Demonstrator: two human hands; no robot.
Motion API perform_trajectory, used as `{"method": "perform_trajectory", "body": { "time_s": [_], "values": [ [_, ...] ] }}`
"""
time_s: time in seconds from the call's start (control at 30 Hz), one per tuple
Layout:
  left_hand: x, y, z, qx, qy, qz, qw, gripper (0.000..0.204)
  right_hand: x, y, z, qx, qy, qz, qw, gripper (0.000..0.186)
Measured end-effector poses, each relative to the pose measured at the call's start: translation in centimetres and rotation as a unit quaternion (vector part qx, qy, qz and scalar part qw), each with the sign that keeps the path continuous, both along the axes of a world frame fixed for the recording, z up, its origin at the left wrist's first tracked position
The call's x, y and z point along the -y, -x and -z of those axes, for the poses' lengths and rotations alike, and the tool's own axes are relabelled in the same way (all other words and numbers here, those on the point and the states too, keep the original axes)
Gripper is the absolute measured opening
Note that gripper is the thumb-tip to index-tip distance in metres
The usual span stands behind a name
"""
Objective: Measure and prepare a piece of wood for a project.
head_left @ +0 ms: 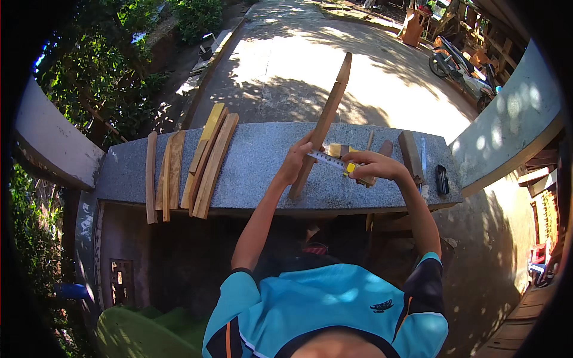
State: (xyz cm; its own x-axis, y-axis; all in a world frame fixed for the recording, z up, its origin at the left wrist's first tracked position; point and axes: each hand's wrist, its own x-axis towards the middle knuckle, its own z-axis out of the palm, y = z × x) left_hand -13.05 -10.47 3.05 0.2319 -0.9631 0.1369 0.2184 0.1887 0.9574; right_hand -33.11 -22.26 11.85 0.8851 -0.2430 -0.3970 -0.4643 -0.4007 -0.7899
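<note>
My left hand [293, 160] is closed around a long wooden stick [329, 113] with a tapered, notched far end. The stick slants up and away over the stone tabletop [262, 161]. In my right hand [377, 165] is a yellow tape measure [350, 169]. Its white blade [326, 157] is drawn out leftward, and its end meets the stick at my left fingers. Just beyond the right hand lies a yellowish wooden piece [340, 149], partly hidden.
Several wooden strips [215, 164] lie at the tabletop's left, overhanging its near edge. To the right are a brown wood block [410, 156], a thin pale strip [424, 156] and a black case [441, 180]. A green chair [143, 334] stands lower left; a motorbike [462, 68] is beyond.
</note>
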Motion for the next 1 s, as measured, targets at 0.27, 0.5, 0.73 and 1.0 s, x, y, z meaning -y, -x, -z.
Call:
{"method": "perform_trajectory", "body": {
  "time_s": [0.27, 0.5, 0.73, 1.0],
  "values": [
    [0.1, 1.0, 1.2, 0.022, 0.067, -0.09, 0.993, 0.051, 0.5, 1.0, -0.3, 0.009, 0.059, -0.033, 0.998, 0.07],
    [-0.1, 2.4, 0.6, -0.018, 0.062, -0.039, 0.997, 0.046, -0.4, 0.2, -0.2, 0.004, 0.033, 0.001, 0.999, 0.074],
    [1.1, 2.1, 0.9, 0.004, 0.091, -0.034, 0.995, 0.046, -1.4, -2.6, 1.4, 0.119, 0.011, 0.036, 0.992, 0.064],
    [0.7, 2.4, 1.1, 0.034, 0.104, -0.037, 0.993, 0.045, -1.2, -2.3, 1.8, 0.124, -0.02, 0.078, 0.989, 0.061]
  ]
}}
